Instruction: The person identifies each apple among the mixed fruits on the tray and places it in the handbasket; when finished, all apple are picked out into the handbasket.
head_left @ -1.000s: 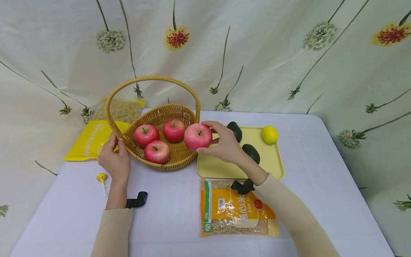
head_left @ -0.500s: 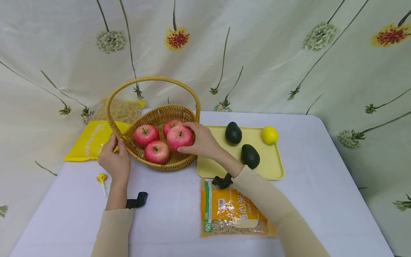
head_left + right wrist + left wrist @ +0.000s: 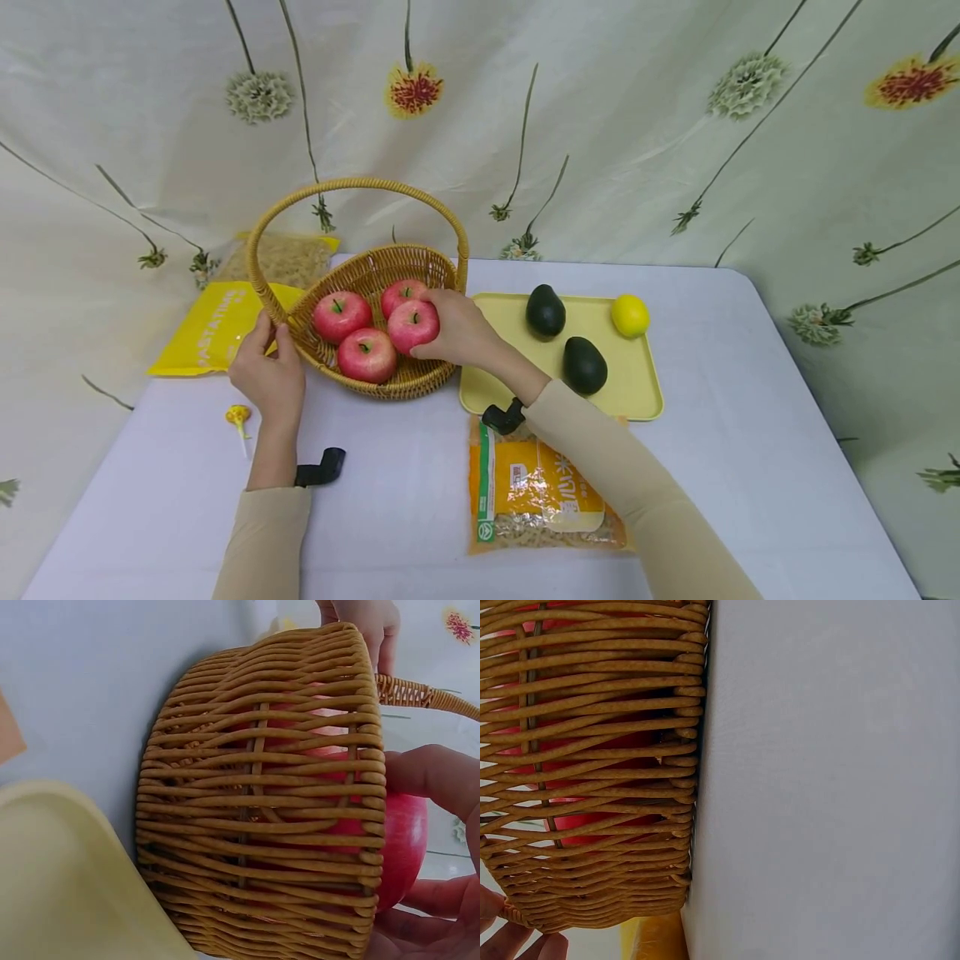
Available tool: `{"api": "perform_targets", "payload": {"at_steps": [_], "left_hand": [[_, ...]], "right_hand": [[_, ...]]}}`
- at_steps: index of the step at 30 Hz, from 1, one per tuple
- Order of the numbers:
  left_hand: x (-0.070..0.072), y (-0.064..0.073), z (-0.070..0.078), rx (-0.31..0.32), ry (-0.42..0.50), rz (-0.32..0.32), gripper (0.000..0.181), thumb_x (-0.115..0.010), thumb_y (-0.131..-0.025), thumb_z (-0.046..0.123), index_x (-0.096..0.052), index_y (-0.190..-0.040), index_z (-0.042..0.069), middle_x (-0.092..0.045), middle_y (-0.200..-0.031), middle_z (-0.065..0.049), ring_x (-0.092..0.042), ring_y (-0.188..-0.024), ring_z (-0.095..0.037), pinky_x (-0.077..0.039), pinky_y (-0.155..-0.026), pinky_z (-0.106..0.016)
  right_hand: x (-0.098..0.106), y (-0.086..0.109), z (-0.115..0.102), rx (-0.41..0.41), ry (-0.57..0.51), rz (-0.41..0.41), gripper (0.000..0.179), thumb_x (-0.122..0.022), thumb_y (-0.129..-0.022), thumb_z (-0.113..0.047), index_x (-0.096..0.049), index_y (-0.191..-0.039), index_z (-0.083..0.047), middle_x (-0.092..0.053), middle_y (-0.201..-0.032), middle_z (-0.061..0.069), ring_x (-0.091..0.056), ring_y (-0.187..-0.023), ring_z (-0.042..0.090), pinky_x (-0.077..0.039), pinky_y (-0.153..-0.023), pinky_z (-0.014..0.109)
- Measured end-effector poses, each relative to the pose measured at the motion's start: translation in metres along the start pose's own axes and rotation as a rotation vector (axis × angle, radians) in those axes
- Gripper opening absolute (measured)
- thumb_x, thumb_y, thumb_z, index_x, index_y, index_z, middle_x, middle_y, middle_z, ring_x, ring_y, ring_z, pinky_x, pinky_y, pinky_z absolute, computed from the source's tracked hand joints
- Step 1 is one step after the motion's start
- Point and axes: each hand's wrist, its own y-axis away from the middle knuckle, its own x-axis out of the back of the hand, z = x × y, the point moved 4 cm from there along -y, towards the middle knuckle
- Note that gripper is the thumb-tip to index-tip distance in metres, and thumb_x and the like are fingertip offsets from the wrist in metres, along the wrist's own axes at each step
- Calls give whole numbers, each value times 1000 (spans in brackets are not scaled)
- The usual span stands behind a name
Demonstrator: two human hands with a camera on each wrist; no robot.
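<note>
A wicker basket (image 3: 408,385) with a tall arched handle stands at the back left of the table. Three red apples lie inside it, among them a front apple (image 3: 367,356) and a left apple (image 3: 342,317). My right hand (image 3: 461,329) grips a fourth apple (image 3: 413,327) in the basket's right half, fingers and thumb around it; the right wrist view has this apple (image 3: 405,840) partly behind the wicker. My left hand (image 3: 270,371) pinches the basket's left rim near the handle's foot. In the left wrist view, fingertips (image 3: 551,946) touch the rim.
Right of the basket, a pale yellow tray (image 3: 630,392) bears two avocados (image 3: 584,365) and a lemon (image 3: 631,315). An orange pasta bag (image 3: 540,500) lies in front. A yellow bag (image 3: 217,329) and a lollipop (image 3: 237,415) are at the left.
My right hand has carried its apple leftward and down from above the basket's right edge into the basket. My left hand has stayed on the rim.
</note>
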Motion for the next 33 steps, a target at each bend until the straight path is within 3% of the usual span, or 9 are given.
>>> {"api": "perform_targets", "payload": {"at_steps": [4, 18, 27, 33], "left_hand": [[-2, 0, 1, -1, 7, -5, 30, -60, -97, 17, -68, -126, 15, -73, -113, -12, -69, -105, -24, -58, -82, -28], [-1, -2, 2, -11, -9, -3, 30, -59, -97, 18, -68, -125, 15, -73, -111, -13, -69, -105, -26, -59, -82, -37], [-2, -1, -1, -18, -6, 4, 28, -60, -97, 16, -70, -123, 14, -74, -109, -12, -70, -103, -26, -59, -80, -33], [0, 0, -1, -14, 1, 10, 28, -60, -96, 16, -70, -123, 15, -74, -109, -12, -70, -103, -25, -57, -80, -18]], "right_hand": [[-2, -5, 2, -1, 13, 6, 70, -82, -74, -32, -53, -132, -4, -64, -120, 7, -58, -108, 21, -56, -89, 32], [-11, -20, 4, -32, 80, -20, 75, -80, -74, -29, -48, -135, 1, -59, -128, 11, -54, -119, 23, -51, -99, 34], [-14, -25, 5, -63, 86, -18, 73, -81, -74, -29, -48, -133, 0, -59, -122, 11, -56, -110, 22, -54, -93, 35], [-19, -27, 5, -68, 127, -40, 70, -80, -75, -32, -49, -129, -1, -58, -118, 11, -59, -101, 21, -56, -89, 36]]}}
